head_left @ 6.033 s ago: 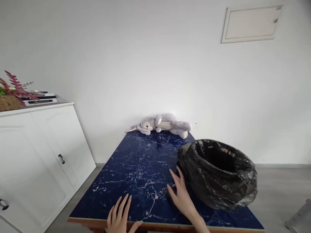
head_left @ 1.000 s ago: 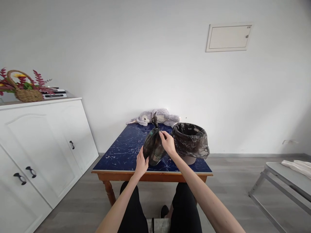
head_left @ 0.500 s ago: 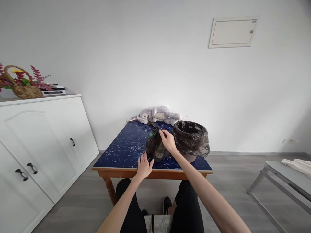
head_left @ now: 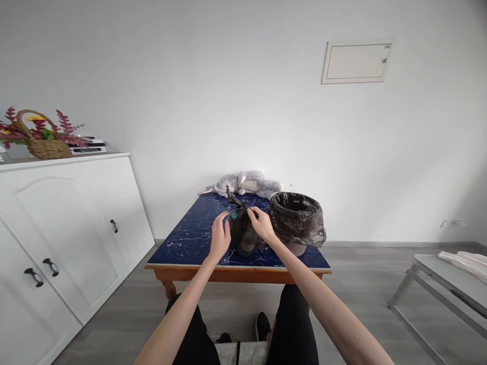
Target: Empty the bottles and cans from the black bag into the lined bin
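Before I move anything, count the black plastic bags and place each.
2: the gathered bag on the table, neck held by the right hand; the liner bag over the bin, to its right. More may be hidden inside either.

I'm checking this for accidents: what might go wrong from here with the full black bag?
The right hand pinches the full black bag near its twisted neck, so the thin plastic might tear under a hard pull. The lined bin stands close beside that hand, near the right side of the table, so a careless sideways swing could knock it off.
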The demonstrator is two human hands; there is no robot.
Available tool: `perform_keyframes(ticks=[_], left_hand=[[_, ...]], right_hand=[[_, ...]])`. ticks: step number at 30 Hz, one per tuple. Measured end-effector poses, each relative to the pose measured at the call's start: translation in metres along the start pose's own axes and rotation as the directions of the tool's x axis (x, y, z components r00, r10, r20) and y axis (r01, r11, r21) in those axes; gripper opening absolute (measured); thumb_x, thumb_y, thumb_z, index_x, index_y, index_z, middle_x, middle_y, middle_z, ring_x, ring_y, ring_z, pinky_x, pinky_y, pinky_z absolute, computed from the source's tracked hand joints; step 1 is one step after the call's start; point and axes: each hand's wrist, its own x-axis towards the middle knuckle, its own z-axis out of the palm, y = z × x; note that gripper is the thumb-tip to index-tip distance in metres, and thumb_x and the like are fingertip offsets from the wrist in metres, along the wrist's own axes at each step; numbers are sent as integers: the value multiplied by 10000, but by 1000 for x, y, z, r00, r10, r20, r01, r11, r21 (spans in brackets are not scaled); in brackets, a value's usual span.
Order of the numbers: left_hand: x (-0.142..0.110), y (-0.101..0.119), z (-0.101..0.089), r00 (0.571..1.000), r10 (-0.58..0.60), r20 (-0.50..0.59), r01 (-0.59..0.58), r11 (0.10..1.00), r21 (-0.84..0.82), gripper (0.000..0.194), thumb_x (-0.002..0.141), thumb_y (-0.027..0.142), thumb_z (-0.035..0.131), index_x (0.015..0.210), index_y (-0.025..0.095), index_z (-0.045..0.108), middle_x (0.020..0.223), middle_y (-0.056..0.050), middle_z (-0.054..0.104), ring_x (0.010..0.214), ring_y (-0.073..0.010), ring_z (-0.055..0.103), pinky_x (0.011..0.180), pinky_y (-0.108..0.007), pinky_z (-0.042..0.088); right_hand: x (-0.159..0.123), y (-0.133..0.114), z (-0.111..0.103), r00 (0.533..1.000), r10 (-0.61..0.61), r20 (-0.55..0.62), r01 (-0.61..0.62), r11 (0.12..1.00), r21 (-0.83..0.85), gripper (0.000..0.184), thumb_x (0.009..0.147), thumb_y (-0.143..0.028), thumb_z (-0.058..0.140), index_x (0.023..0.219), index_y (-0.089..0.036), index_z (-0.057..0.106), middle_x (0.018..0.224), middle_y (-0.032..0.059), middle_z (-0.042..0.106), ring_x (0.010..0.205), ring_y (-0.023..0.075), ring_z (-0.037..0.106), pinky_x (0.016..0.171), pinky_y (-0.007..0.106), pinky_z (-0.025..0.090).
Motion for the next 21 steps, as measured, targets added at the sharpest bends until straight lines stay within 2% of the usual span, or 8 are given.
perform_keyframes(ticks=[5, 10, 14, 21], left_hand=[[42, 16, -5, 994, 99, 40, -101, 994, 42, 301, 1096, 403, 509, 1324, 254, 636, 1318, -132, 703, 1355, -320, 588, 1146, -514, 473], [47, 14, -8, 992, 109, 57, -113, 991, 73, 250, 1041, 387, 658, 1180, 184, 705, 1204, -92, 730, 1176, -267, 679, 1031, -500, 555], [43, 14, -10, 997, 72, 21, -74, 993, 91, 209, 1042, 371, 670, 1105, 179, 726, 1187, -79, 735, 1118, -240, 697, 1011, -481, 570], [45, 2, -13, 992, -81, -92, 87, 994, 64, 256, 1043, 375, 670, 1208, 182, 703, 1245, -91, 716, 1083, -233, 707, 958, -459, 602]], right_hand=[[-1, -2, 4, 997, -32, 66, 31, 999, 13, 286, 1047, -425, 661, 1189, -180, 704, 1176, 59, 727, 989, 213, 720, 877, 408, 621], [-4, -1, 3, 995, -41, 90, 41, 999, 1, 279, 1051, -426, 654, 1181, -185, 704, 1169, 59, 728, 976, 205, 719, 867, 398, 621], [-7, 1, -2, 996, -27, 83, 30, 999, -35, 275, 1052, -424, 655, 1180, -185, 705, 1164, 59, 730, 967, 201, 720, 861, 394, 623], [-14, 11, -10, 998, 48, -41, -52, 992, -116, 279, 1050, -422, 659, 1189, -183, 702, 1159, 60, 731, 956, 199, 722, 856, 395, 625]])
